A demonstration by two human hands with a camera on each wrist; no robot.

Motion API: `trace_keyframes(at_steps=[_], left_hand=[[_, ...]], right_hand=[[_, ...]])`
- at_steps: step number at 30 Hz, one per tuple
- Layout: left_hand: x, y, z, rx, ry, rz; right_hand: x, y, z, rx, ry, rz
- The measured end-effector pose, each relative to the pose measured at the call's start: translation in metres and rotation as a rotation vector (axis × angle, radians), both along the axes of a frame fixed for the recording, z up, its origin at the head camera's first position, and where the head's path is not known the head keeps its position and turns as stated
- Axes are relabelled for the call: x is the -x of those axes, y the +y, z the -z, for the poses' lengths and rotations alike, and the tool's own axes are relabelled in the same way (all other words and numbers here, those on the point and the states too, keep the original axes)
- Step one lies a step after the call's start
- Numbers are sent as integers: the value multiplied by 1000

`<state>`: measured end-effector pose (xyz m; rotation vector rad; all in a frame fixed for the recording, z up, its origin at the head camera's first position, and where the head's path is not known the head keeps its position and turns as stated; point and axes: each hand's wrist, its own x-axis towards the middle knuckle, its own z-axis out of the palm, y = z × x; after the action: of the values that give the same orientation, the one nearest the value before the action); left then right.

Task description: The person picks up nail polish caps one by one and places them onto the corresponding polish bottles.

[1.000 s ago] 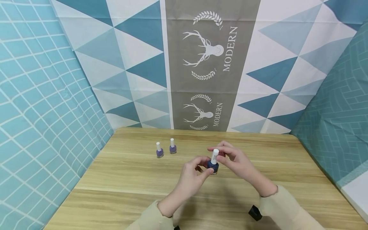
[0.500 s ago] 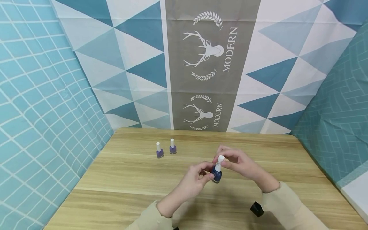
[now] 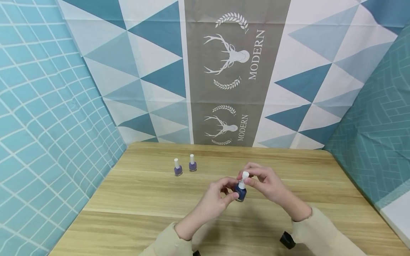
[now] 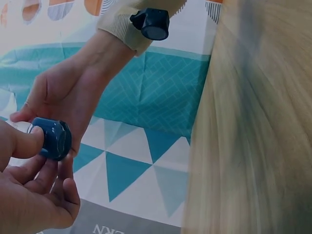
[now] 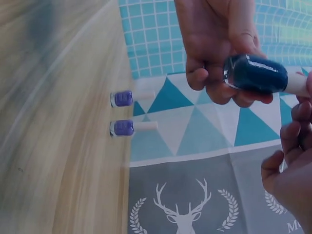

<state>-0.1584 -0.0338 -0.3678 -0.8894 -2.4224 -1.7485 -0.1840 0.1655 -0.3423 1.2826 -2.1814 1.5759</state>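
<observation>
A dark blue nail polish bottle point(image 3: 241, 194) with a white cap point(image 3: 244, 179) is held above the table, slightly tilted. My left hand point(image 3: 215, 200) pinches its glass body between thumb and fingers. On the cap, the thumb and fingers of my right hand point(image 3: 266, 184) grip from the other side. The right wrist view shows the blue glass point(image 5: 258, 73) lying across the left fingers, with the cap running into the right fingertips. Two purple nail polish bottles with white caps, one on the left point(image 3: 178, 170) and one beside it point(image 3: 192, 166), stand upright farther back.
The wooden table point(image 3: 134, 199) reaches back to a patterned cloth point(image 3: 163, 71) with triangles and deer heads. Blue grid cloth point(image 3: 48, 106) closes the left side, teal cloth point(image 3: 378, 117) the right. A black wrist camera point(image 3: 287, 240) sits at the right sleeve.
Both hands have brought the blue bottle slightly right and nearer to me over the second. In the last half second they barely shift. The purple bottles stay in place.
</observation>
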Motion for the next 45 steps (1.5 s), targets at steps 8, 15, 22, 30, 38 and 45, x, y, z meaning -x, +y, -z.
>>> trace_keyframes(at_steps=[8, 15, 22, 30, 38, 45], left_hand=[[-1, 1, 1, -18, 26, -65], [0, 3, 4, -37, 113, -175], [-2, 8, 5, -61, 215, -259], [-3, 14, 5, -63, 293, -348], [-2, 9, 4, -62, 210, -272], [0, 2, 2, -83, -20, -105]], right_hand=[[-4, -3, 3, -21, 30, 153], [-7, -5, 1, -44, 38, 291], [-16, -12, -7, -40, -9, 389], [-24, -22, -8, 43, 33, 535], [-13, -10, -5, -37, -61, 397], [-3, 3, -11, -73, -169, -18]])
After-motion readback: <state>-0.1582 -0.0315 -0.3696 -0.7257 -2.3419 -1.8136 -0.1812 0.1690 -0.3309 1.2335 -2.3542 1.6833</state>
